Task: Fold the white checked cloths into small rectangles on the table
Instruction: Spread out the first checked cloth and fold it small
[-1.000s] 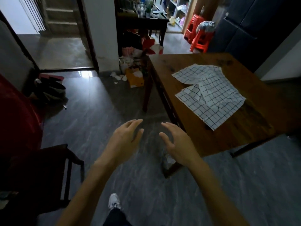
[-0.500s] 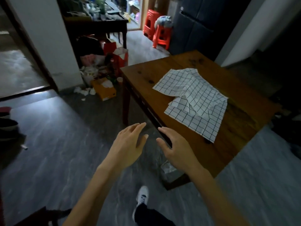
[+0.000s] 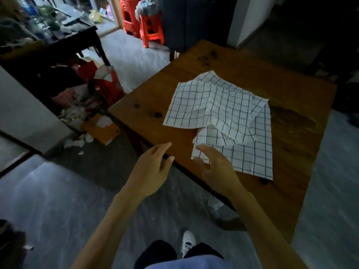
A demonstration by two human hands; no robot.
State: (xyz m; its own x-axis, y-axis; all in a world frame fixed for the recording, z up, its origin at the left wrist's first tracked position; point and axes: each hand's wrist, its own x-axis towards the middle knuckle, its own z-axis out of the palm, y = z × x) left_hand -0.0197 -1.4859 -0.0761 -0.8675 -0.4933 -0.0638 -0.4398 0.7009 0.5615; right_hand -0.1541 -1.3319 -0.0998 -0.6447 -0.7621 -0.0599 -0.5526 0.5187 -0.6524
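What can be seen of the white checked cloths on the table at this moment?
The white checked cloths are thin white fabric with a dark grid. They lie unfolded and rumpled in an overlapping heap on the wooden table, toward its near left edge. The top one is humped and creased across the others; a flatter one spreads below it toward the near edge. How many there are cannot be told. The right hand, fingers spread, overlaps the near left corner; contact is unclear. The left hand is off the cloths.
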